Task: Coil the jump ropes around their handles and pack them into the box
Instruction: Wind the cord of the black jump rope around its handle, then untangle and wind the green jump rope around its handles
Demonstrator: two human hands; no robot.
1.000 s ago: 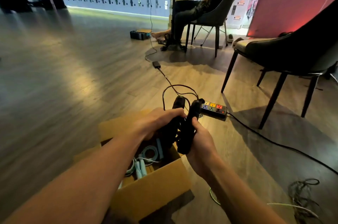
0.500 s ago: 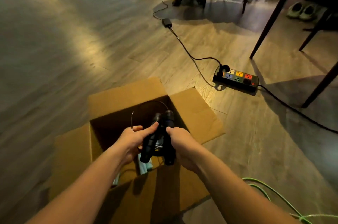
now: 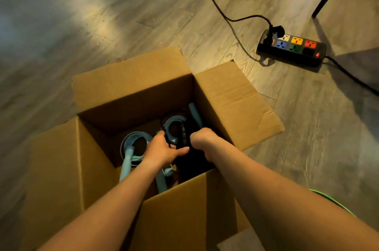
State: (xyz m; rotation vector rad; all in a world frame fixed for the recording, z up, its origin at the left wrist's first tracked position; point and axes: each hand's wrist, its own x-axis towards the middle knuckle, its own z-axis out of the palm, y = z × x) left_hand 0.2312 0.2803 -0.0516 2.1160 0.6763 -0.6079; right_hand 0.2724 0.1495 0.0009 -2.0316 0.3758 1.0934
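Down inside the cardboard box (image 3: 131, 86), the black jump rope (image 3: 181, 134) sat low beside two coiled blue ropes (image 3: 134, 143). The left hand (image 3: 162, 149) and right hand (image 3: 203, 141) each kept a grip curled round it. It looked light and springy, best held at the stiff handles so the coil stayed wound.

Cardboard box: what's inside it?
The brown cardboard box holds coiled light blue jump ropes, and the left hand and right hand grip a black jump rope. Hands cover what lies underneath.
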